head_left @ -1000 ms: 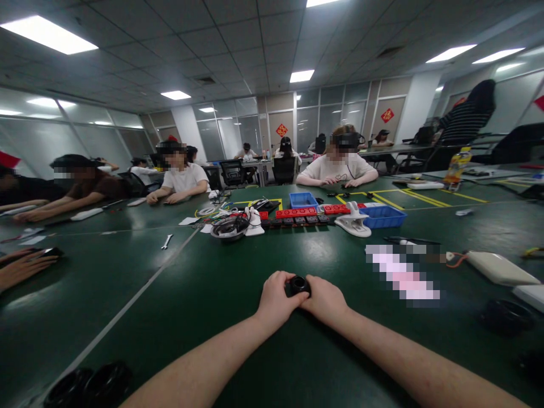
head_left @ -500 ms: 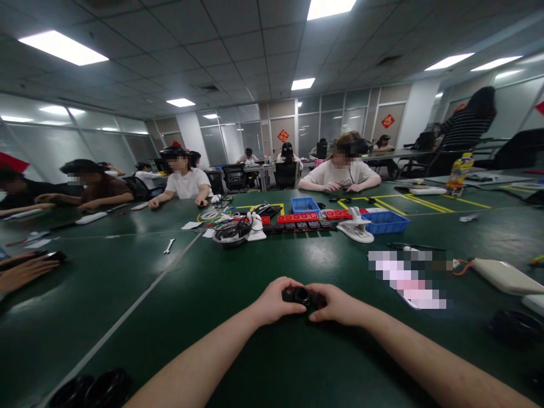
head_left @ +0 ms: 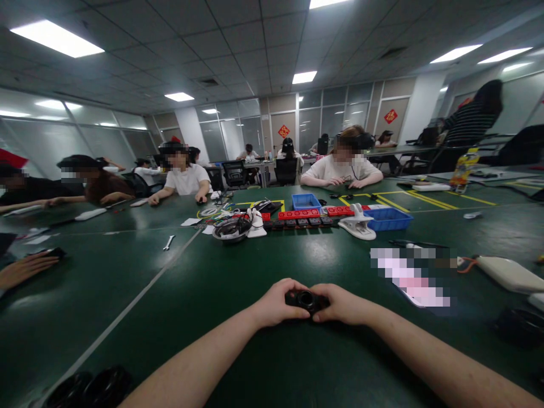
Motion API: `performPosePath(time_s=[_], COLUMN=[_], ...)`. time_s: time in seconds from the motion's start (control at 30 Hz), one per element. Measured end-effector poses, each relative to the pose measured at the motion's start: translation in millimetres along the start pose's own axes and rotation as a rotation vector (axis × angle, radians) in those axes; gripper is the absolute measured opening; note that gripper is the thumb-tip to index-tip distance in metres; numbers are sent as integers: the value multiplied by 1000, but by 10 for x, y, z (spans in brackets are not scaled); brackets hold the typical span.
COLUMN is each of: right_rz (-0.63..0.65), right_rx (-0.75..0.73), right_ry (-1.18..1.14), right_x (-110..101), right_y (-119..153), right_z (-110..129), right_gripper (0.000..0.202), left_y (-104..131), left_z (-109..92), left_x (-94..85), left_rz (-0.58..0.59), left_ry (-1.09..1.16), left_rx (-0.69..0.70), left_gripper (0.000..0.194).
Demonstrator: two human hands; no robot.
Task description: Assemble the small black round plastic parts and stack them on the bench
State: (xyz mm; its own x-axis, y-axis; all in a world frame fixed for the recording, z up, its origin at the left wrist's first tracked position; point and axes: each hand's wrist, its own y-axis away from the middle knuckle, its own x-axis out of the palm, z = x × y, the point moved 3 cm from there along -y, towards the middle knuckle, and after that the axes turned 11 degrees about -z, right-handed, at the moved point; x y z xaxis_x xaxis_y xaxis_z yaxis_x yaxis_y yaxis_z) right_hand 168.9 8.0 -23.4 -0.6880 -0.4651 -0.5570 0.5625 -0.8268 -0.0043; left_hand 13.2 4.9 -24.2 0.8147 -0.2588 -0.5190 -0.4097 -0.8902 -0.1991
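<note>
Near the middle of the green table (head_left: pixel 238 272), my left hand (head_left: pixel 281 303) and my right hand (head_left: pixel 335 304) meet around a small black part (head_left: pixel 306 299) with a round opening facing me. Fingers and thumb of my left hand close on its left side. My right hand grips the right side, its thumb close to the left thumb. The dark surfaces blend together, so I cannot tell whether it is one piece or two. My fingertips behind it are hidden.
A phone (head_left: pixel 414 280) and a white case (head_left: pixel 510 275) lie right. Beyond are a white clamp (head_left: pixel 357 222), blue bins (head_left: pixel 389 218), red blocks (head_left: pixel 298 214) and a cable bowl (head_left: pixel 232 229). A wrench (head_left: pixel 169 243) lies left; black rings (head_left: pixel 106 387) lower left. A person's hand (head_left: pixel 28 271) rests far left.
My hands have drawn closer together around the black part. The right hand has shifted slightly left relative to the left one, and the gap between the thumbs has narrowed.
</note>
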Motion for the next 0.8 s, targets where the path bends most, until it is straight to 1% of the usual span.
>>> performPosePath(time_s=[0.13, 0.3, 0.57, 0.8], right_rz=[-12, -10, -11, -73], right_rx=[5, 5, 6, 12], right_ry=[4, 0, -6, 48], right_x=[3, 4, -3, 2], right_y=[-3, -6, -4, -12], right_z=[-12, -31, -28, -38], right_gripper=[26, 29, 31, 32], left_y=[1, 11, 20, 39], left_z=[10, -3, -53, -87], left_x=[8, 7, -2, 10], left_rz=[-7, -7, -7, -62], left_ry=[-5, 6, -25, -61], left_rx=[24, 38, 26, 10], left_gripper=[43, 43, 42, 40])
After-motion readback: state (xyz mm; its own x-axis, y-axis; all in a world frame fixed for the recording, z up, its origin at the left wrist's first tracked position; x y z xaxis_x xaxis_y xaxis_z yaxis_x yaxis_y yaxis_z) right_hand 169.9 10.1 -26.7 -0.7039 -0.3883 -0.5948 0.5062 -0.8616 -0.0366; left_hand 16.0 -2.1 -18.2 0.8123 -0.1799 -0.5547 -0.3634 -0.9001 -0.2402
